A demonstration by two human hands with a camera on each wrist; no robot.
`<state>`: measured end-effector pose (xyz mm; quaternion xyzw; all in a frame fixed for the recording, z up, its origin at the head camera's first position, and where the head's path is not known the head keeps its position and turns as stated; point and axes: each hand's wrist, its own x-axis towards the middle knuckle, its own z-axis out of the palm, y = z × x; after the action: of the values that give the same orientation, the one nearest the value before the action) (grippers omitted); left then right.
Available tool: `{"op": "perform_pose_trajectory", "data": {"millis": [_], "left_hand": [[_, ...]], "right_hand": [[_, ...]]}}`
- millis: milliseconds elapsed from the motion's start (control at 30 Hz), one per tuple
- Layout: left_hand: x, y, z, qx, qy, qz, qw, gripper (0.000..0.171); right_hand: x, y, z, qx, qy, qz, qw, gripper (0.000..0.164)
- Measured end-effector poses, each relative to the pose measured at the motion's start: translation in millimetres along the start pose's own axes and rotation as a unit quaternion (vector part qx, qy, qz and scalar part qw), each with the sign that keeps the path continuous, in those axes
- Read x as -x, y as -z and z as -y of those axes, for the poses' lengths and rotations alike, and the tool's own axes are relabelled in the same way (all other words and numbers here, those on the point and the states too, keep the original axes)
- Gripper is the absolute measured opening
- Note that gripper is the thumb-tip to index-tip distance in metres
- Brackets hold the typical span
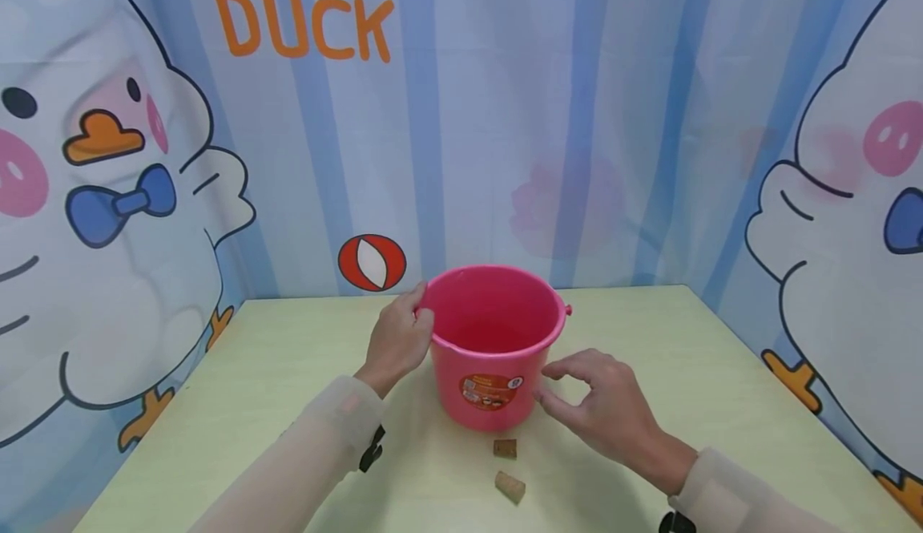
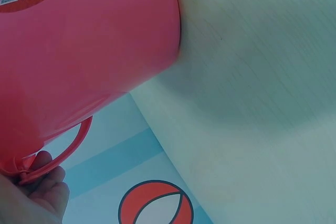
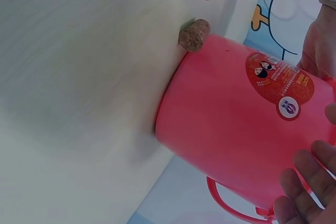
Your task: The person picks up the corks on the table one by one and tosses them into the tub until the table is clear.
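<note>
A pink plastic bucket (image 1: 449, 377) stands upright, its mouth upward and an oval label (image 1: 490, 391) facing me. My left hand (image 1: 397, 337) grips the left side of its rim. In the left wrist view, those fingers are curled where the handle (image 2: 80, 139) joins the bucket; the handle hangs down the far side. My right hand (image 1: 609, 405) is by the bucket's right wall, thumb and forefinger spread apart and nothing between them. In front of the bucket lie two corks: one (image 1: 505, 448) close to its base, the other (image 1: 510, 487) nearer me on its side.
The pale wooden table (image 1: 288, 389) runs back to a blue striped curtain (image 1: 490, 116) printed with ducks. Such printed cloth also rises along the table's left and right sides.
</note>
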<state>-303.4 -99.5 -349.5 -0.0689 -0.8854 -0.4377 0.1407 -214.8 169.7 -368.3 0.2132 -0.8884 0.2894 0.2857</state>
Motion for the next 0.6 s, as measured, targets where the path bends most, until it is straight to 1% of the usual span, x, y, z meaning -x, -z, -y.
{"op": "perform_pose_trajectory", "data": {"millis": [167, 333, 500, 600], "left_hand": [[0.1, 0.0, 1.2, -0.002, -0.002, 0.0, 1.0, 0.059], [0.1, 0.2, 0.9, -0.001, -0.004, -0.003, 1.0, 0.059], [-0.2, 0.6, 0.9, 0.0, -0.004, -0.004, 1.0, 0.059], [-1.9, 0.7, 1.6, -0.007, -0.009, -0.003, 0.9999, 0.058]], "right_hand": [[3.9, -4.5, -0.6, -0.004, -0.016, 0.011, 1.0, 0.025], [7.6, -6.5, -1.1, 0.0, -0.022, 0.024, 0.999, 0.025], [10.4, -8.6, -0.8, 0.005, -0.028, 0.045, 0.999, 0.025], [11.5, -10.9, -0.3, 0.013, -0.036, 0.06, 0.997, 0.024]]}}
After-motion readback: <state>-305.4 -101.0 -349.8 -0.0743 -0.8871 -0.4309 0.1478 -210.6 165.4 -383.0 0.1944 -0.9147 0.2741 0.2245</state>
